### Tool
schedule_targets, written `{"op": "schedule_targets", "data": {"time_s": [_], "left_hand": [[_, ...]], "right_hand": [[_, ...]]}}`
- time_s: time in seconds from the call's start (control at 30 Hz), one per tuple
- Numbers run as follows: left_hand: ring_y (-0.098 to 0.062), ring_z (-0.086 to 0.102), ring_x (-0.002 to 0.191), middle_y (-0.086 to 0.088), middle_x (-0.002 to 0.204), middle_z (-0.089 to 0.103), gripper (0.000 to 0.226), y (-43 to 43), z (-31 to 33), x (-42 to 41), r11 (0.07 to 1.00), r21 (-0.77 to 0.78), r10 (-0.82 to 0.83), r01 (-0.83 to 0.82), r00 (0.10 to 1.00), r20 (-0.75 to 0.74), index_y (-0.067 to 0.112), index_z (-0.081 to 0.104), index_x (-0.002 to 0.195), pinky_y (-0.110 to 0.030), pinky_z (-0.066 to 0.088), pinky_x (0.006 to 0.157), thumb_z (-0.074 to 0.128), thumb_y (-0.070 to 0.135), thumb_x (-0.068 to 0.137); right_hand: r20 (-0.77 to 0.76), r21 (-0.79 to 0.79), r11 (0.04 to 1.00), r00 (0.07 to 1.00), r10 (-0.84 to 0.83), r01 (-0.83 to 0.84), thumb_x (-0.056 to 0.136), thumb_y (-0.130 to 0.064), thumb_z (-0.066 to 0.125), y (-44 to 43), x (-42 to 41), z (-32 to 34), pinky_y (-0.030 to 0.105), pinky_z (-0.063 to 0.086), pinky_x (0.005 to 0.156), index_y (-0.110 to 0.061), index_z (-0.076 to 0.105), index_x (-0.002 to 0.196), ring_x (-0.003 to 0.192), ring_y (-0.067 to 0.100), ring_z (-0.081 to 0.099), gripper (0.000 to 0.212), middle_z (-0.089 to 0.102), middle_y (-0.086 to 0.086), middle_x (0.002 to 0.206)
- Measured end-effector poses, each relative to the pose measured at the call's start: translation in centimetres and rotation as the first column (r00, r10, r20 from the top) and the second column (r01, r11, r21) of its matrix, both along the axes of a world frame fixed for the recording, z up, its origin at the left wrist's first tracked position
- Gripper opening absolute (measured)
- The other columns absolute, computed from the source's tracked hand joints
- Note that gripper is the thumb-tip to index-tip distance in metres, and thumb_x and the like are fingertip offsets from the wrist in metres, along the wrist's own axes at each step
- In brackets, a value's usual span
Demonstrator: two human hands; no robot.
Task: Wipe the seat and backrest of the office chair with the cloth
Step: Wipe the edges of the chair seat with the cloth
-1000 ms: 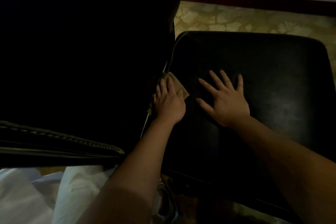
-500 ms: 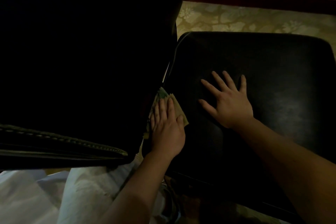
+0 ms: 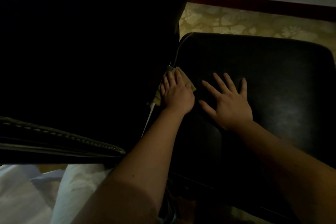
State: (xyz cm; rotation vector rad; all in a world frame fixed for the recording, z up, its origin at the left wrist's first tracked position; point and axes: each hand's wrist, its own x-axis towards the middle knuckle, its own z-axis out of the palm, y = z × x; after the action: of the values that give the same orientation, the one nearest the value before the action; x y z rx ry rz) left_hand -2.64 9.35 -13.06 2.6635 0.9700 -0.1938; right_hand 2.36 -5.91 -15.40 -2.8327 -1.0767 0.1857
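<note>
The black office chair's seat fills the right half of the view, and its dark backrest rises on the left. My left hand lies flat on a small greenish cloth, pressing it onto the seat's back edge where seat and backrest meet. Only the cloth's edges show around the fingers. On the middle of the seat my right hand rests flat with fingers spread and holds nothing.
A patterned beige carpet lies beyond the seat, ending at a dark red skirting board under a pale wall. A stitched dark armrest crosses the lower left. White fabric shows at the bottom left.
My left hand slid the cloth toward me along the seat's back edge, then away again to about where it began. My right hand stayed planted on the seat.
</note>
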Motion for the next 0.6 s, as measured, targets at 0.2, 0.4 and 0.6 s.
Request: {"op": "schedule_targets", "data": {"time_s": [0.2, 0.4, 0.6], "left_hand": [[-0.024, -0.009, 0.157, -0.007, 0.170, -0.010, 0.065, -0.5, 0.1, -2.5, 0.999, -0.021, -0.033, 0.034, 0.998, 0.044, 0.017, -0.008, 0.161, -0.041, -0.005, 0.125, 0.026, 0.039, 0.109], [-0.023, -0.012, 0.156, -0.005, 0.170, -0.014, 0.064, -0.7, -0.3, -6.3, 0.992, -0.006, -0.125, 0.126, 0.991, 0.037, 0.020, -0.009, 0.161, -0.040, -0.007, 0.125, 0.024, 0.038, 0.109], [-0.023, -0.013, 0.156, -0.005, 0.170, -0.015, 0.064, -1.0, -0.5, -5.4, 0.994, 0.044, -0.103, 0.103, 0.995, -0.012, 0.020, -0.012, 0.161, -0.040, -0.010, 0.124, 0.023, 0.037, 0.110]], "right_hand": [[-0.014, -0.005, 1.000, 1.000, 0.002, -0.002, 0.087, -0.080, 0.003, -0.2, -0.1, 0.3, 0.065, -0.008, 0.118, -0.046, 0.007, 0.156, 0.154, 0.026, -0.004, 0.077, 0.002, -0.002, 0.168], [-0.049, 0.023, 0.998, 0.997, 0.066, -0.065, 0.080, -0.082, 0.001, -0.5, 1.1, 1.3, 0.066, -0.011, 0.116, -0.045, 0.011, 0.156, 0.154, 0.027, -0.007, 0.085, 0.001, 0.001, 0.168], [-0.029, 0.004, 1.000, 0.999, -0.024, 0.024, 0.090, -0.079, 0.012, -0.6, 3.5, 0.6, 0.063, -0.010, 0.118, -0.042, 0.010, 0.156, 0.154, 0.027, -0.007, 0.076, 0.001, 0.003, 0.168]]}}
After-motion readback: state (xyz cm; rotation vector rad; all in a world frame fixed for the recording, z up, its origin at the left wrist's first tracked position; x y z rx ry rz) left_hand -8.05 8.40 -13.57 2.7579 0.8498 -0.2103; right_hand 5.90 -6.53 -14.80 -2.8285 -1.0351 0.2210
